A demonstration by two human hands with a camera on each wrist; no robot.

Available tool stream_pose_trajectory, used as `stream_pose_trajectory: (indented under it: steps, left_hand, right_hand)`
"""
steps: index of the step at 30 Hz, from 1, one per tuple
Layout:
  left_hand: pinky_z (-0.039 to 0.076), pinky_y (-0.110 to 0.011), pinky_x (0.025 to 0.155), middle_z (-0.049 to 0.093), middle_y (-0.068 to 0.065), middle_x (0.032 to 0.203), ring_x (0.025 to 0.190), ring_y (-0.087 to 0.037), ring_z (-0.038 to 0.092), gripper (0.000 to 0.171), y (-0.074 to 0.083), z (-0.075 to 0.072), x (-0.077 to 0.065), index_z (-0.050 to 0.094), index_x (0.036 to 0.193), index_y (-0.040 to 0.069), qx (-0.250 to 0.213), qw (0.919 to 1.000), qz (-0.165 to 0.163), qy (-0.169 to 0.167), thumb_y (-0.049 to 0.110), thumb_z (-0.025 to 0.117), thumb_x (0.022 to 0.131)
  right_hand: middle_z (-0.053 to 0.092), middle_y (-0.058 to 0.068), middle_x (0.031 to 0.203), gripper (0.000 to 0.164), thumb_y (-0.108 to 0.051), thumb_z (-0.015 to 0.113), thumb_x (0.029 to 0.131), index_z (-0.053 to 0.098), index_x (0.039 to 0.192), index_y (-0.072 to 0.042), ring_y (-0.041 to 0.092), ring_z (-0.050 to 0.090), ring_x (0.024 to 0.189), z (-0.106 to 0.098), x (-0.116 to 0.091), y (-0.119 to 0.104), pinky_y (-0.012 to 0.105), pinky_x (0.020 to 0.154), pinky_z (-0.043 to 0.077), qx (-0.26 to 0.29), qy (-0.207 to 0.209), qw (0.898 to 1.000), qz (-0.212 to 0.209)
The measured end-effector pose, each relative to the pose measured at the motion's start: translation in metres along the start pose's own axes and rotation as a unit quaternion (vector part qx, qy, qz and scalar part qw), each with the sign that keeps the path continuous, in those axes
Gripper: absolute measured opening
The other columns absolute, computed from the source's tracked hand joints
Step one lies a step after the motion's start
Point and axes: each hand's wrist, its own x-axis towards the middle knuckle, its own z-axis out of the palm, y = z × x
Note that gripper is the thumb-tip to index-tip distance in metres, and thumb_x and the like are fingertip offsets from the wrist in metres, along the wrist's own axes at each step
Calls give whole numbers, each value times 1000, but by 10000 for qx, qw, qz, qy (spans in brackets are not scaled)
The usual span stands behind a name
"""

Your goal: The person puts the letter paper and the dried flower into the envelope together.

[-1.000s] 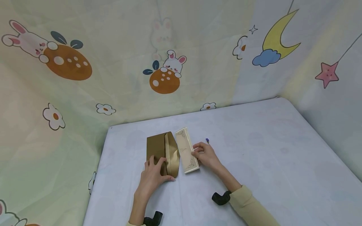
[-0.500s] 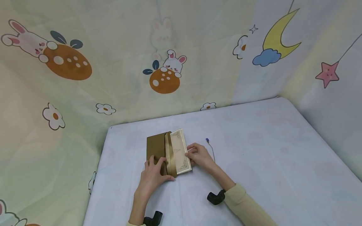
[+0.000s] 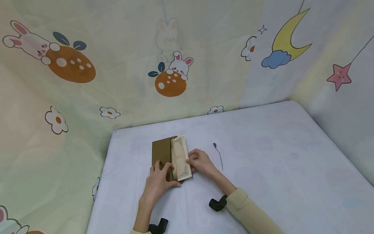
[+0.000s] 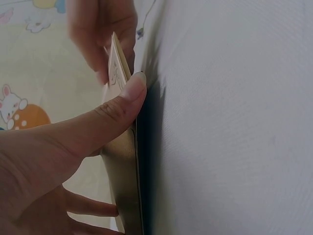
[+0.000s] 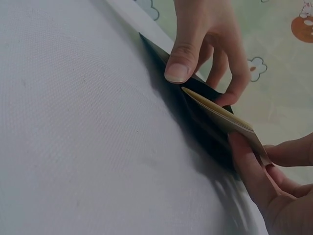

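Note:
A gold envelope (image 3: 161,149) lies on the table with its flap spread out to the right. My left hand (image 3: 159,180) holds it near its front end, fingertips on top and thumb at the near edge, also seen along the envelope (image 4: 124,161) in the left wrist view. A cream folded card (image 3: 181,159) with ornamental corners overlaps the flap. My right hand (image 3: 203,162) pinches the card's right edge between thumb and fingers. In the right wrist view the card (image 5: 220,113) tilts up, its far edge right at the envelope's opening.
A small dried flower (image 3: 214,145) with a purple head and thin stem lies right of the card. Black wrist mounts (image 3: 217,203) sit at both wrists. A printed fabric backdrop (image 3: 128,81) rises behind and left of the white-covered table (image 3: 274,156).
My right hand has carried the card leftward, from beside the envelope onto its flap at the opening. The flower's stem has come into view. The left hand stays on the envelope.

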Motion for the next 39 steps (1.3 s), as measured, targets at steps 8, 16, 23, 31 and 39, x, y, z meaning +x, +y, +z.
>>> stream_pose_trajectory:
  steps: [8, 16, 23, 31, 39]
  left_hand:
    - [51, -67, 77, 37, -32, 152, 133, -56, 42, 72, 1, 0, 1, 61, 125, 26, 48, 10000, 7, -31, 54, 92, 67]
    - [51, -66, 77, 37, -31, 152, 133, -56, 42, 69, 0, 0, 0, 60, 121, 25, -24, 10000, 8, -27, 53, 92, 67]
    - [52, -64, 75, 38, -31, 151, 131, -54, 43, 69, -1, 0, 0, 60, 121, 25, 19, 10000, 19, 6, 54, 92, 67]
    - [52, -63, 75, 39, -30, 150, 131, -54, 44, 70, -1, 1, 0, 61, 122, 25, 30, 10000, 9, 17, 55, 92, 66]
    - [53, -62, 74, 38, -30, 151, 131, -54, 44, 70, -1, 1, 0, 60, 122, 25, 33, 10000, 14, 17, 56, 91, 67]
  right_hand:
    - [75, 14, 86, 26, -1, 73, 90, 60, 113, 7, 17, 70, 63, 8, 2, -3, 35, 58, 61, 18, -204, 9998, 20]
    - [75, 12, 85, 26, -1, 72, 91, 60, 113, 6, 16, 70, 63, 14, 3, -3, 34, 58, 60, -44, -275, 9996, -6]
    - [75, 13, 86, 26, -2, 72, 91, 59, 113, 6, 15, 70, 63, 17, 3, -5, 36, 58, 60, -148, -326, 9993, -119]
    - [74, 13, 85, 26, -1, 72, 90, 58, 112, 6, 18, 71, 63, 22, 5, -4, 35, 58, 61, -61, -362, 9993, -56]
    - [74, 15, 88, 26, 0, 71, 92, 58, 114, 7, 18, 72, 67, 26, 5, -5, 34, 60, 61, 30, -441, 9990, 26]
